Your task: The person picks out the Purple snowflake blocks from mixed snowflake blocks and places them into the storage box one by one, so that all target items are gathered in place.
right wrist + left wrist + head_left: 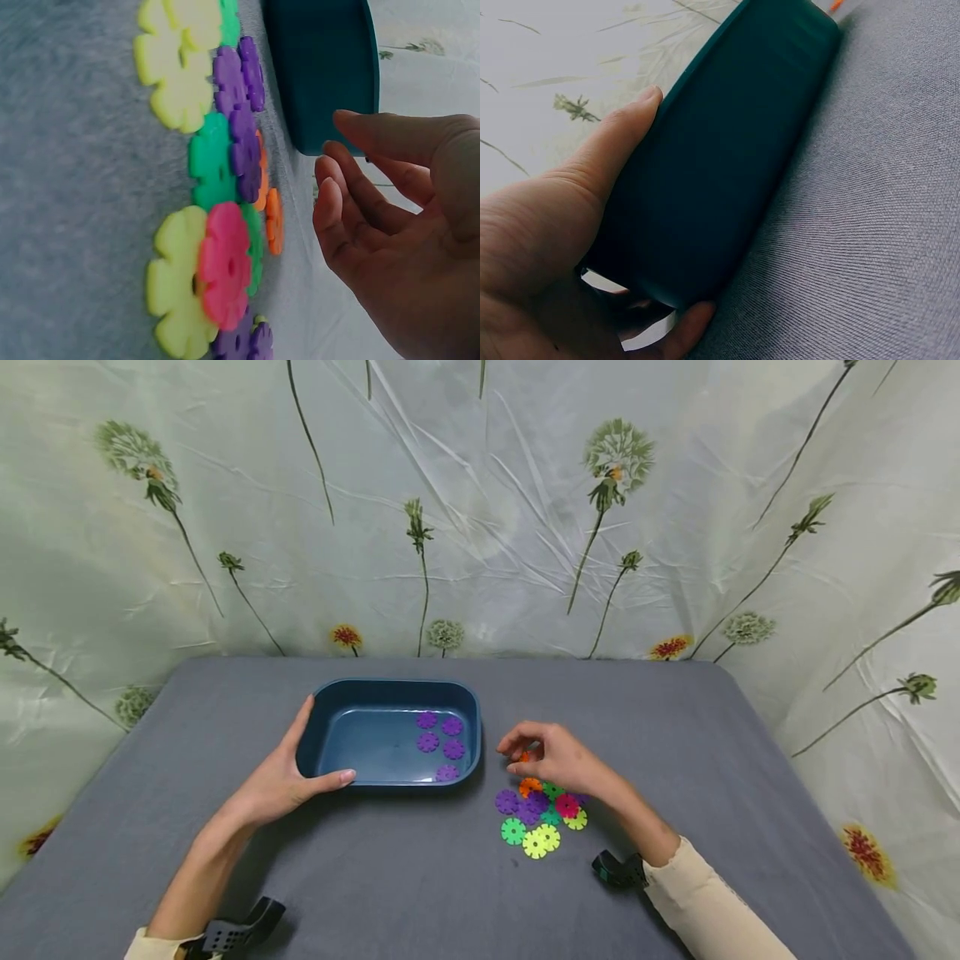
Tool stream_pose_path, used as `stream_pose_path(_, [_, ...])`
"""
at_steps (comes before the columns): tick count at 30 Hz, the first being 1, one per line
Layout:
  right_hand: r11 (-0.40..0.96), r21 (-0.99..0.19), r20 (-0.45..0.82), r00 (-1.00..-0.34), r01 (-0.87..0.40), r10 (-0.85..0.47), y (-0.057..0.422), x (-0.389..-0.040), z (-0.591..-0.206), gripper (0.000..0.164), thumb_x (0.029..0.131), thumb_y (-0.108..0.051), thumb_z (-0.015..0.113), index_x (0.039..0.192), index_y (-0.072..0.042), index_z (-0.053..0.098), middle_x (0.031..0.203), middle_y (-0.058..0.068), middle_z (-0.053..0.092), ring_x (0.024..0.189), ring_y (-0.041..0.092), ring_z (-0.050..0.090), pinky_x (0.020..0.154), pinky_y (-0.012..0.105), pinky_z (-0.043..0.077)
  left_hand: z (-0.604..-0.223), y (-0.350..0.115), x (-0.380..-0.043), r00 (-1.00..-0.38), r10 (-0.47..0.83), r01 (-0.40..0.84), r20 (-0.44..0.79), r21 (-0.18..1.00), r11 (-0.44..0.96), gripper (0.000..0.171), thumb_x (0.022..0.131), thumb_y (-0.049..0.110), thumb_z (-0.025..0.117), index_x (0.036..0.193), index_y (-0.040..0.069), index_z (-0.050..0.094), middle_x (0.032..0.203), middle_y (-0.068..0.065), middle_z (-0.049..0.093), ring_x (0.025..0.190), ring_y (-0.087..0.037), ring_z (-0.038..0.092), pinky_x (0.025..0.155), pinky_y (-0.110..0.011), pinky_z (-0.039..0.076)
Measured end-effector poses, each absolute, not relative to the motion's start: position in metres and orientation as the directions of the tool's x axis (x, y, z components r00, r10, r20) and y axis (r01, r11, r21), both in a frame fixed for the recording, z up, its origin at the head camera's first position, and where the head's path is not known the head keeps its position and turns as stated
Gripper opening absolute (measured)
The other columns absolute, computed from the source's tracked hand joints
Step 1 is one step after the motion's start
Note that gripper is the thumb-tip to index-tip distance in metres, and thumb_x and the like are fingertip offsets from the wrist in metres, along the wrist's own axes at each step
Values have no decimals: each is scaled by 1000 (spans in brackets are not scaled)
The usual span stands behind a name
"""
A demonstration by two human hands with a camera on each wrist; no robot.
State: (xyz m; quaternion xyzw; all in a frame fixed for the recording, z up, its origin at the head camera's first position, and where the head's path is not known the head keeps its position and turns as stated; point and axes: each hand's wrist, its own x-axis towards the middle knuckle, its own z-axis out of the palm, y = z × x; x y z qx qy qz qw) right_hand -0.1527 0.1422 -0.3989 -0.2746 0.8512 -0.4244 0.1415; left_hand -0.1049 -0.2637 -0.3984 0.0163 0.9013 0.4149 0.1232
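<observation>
A dark blue rectangular tray (367, 781) sits left of centre on the table. My left hand (281, 781) grips its left end, thumb along the near rim; in the left wrist view the fingers curl round the tray's corner. Several purple notched discs (427, 742) lie inside, toward the right. My right hand (558, 758) hovers just right of the tray, fingers loosely bent, and the right wrist view shows a gap between thumb and fingertips with nothing in it. Below it, an orange notched disc (274, 221) lies at the far edge of a loose pile.
In the pile lie yellow discs (536, 843), green discs (513, 831), more purple discs (507, 802) and a pink disc (567, 805), some overlapping. Grey cloth (420, 885) covers the table. Behind it hangs a dandelion-print curtain (510, 527).
</observation>
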Motion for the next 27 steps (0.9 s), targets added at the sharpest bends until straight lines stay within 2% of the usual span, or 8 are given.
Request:
stream_pose_path(12, [546,-779,-109,-792,-307,-600,150,-147,-404,27,90,-6,79,117,-10,75,112,6,75,101,18,68,82,25,55,-399,-265,-106,-967,141,-74,-212,764,641,130,87,43,83,164,37,-22,176,-19,-10,157,-57,8,112,-80,25])
stream_pose_path(16, [560,-772,-148,-772,-301,-618,151,-147,-404,28,90,-8,80,118,-11,76,116,4,75,108,20,68,88,26,54,-398,-265,-106,-967,138,-75,-213,759,646,131,87,44,83,164,37,-22,176,-21,-8,157,-58,9,112,-80,25])
stream_pose_path(27, [539,-753,-139,-709,-378,-691,152,-146,-411,29,89,-9,82,117,-10,77,114,4,71,101,14,65,89,25,55,-398,-264,-108,-969,124,-82,-215,748,659,131,86,46,83,164,36,-22,175,-22,-7,156,-59,11,112,-80,25])
